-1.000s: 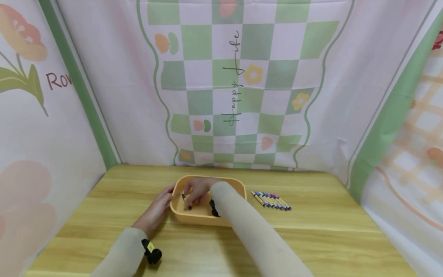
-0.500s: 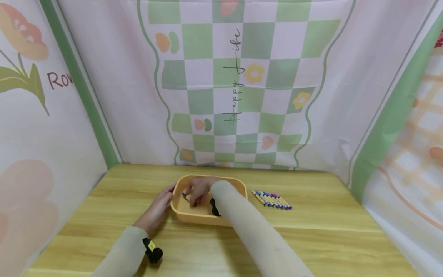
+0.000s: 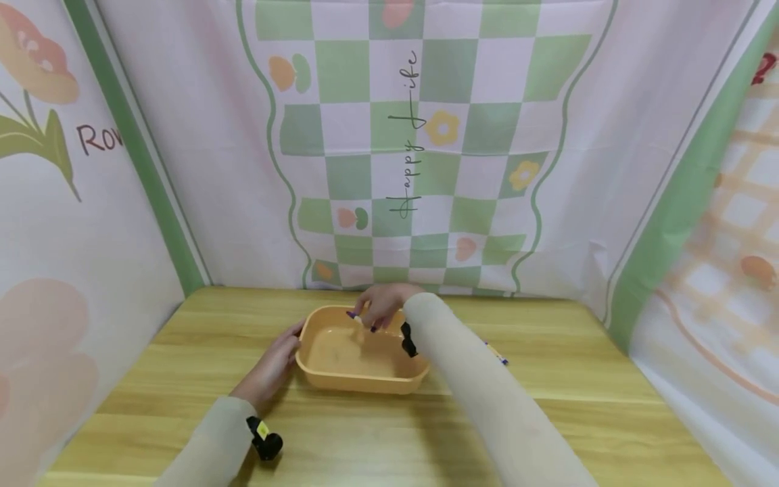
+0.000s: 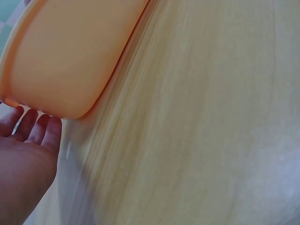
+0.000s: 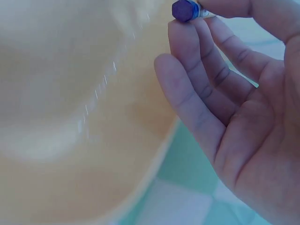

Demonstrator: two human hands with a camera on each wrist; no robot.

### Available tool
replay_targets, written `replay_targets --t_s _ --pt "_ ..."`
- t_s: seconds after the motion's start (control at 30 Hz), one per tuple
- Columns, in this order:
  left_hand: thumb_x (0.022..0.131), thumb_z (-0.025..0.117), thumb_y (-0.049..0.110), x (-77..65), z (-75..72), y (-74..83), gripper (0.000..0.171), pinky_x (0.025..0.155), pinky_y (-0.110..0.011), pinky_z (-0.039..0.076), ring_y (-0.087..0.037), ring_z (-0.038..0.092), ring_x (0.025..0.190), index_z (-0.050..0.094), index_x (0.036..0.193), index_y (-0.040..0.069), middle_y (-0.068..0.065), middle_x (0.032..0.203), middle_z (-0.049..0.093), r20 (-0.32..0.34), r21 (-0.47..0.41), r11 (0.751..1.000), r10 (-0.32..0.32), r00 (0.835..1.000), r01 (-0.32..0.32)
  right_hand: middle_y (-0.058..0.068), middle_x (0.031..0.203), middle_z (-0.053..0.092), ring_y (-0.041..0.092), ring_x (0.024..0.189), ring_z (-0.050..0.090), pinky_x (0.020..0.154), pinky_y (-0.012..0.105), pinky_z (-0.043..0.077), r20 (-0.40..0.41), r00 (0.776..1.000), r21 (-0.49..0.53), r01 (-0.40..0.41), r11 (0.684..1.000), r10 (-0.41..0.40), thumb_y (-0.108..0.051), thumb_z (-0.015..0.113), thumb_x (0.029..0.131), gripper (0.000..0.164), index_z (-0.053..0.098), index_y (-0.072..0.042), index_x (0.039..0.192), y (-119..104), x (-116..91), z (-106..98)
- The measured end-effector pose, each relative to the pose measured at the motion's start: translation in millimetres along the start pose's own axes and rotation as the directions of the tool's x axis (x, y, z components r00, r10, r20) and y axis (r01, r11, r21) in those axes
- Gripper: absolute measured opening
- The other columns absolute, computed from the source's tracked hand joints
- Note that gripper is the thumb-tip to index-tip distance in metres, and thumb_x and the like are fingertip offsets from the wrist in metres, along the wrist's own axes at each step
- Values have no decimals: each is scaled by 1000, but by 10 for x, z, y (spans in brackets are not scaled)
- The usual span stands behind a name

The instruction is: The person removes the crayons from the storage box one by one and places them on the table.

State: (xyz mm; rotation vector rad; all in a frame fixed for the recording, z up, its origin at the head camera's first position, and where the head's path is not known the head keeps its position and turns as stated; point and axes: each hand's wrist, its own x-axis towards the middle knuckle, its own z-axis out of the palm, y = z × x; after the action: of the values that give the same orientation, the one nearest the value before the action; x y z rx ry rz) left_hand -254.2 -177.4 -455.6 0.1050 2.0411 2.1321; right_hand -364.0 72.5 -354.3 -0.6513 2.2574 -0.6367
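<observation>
My right hand (image 3: 385, 304) is raised over the far rim of a yellow-orange plastic tub (image 3: 362, 384). Between its thumb and fingertips it pinches a crayon (image 5: 185, 10) with purple ends and a pale wrapper. In the right wrist view, the crayon's six-sided purple end faces the camera, and the little finger stands apart from it. My left hand (image 3: 270, 368) rests against the tub's left end; in the left wrist view its fairly straight fingertips touch the wall just under the rim. Nothing shows on the visible part of the tub's floor.
To the right of the tub, one crayon (image 3: 496, 354) shows on the wooden table (image 3: 578, 399); my right sleeve (image 3: 487, 392) covers the area beside it. A patterned curtain (image 3: 402, 169) hangs behind the table's back edge.
My right hand has picked up the crayon from inside the tub, lifting it up and to the right toward the far rim. The left hand stays against the tub.
</observation>
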Motion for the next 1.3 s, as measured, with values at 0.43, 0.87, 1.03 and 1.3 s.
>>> replay_targets --t_s 0.43,0.87,1.03,1.3 --pt "100 32 6 -2 -14 5 61 119 -48 25 -34 22 148 19 159 1 -17 166 12 12 -16 1000 16 1000 -15 11 111 65 25 98 64 89 40 57 -108 994 -76 -20 997 12 -9 68 86 54 53 -2 137 381 -680 -370" --pt "98 31 3 -19 17 15 62 118 -48 25 -38 22 146 17 157 -4 -21 164 13 17 -28 999 38 999 -38 22 118 65 25 97 66 90 46 57 -184 981 5 -70 998 70 -9 66 85 53 51 5 135 1244 -1318 -416" --pt "98 31 4 -9 17 10 62 119 -49 23 -38 21 147 16 158 -3 -20 165 12 29 -23 999 34 999 -34 19 114 66 27 97 65 92 49 55 -206 971 74 -111 991 124 -9 67 84 54 51 5 134 1581 -1542 -357" --pt "98 31 4 -12 19 10 62 118 -48 25 -37 22 147 17 158 -3 -20 164 13 18 -19 999 27 999 -27 7 90 62 15 73 54 70 32 51 -195 962 153 -162 975 191 -4 64 82 50 51 4 129 1975 -1715 -191"
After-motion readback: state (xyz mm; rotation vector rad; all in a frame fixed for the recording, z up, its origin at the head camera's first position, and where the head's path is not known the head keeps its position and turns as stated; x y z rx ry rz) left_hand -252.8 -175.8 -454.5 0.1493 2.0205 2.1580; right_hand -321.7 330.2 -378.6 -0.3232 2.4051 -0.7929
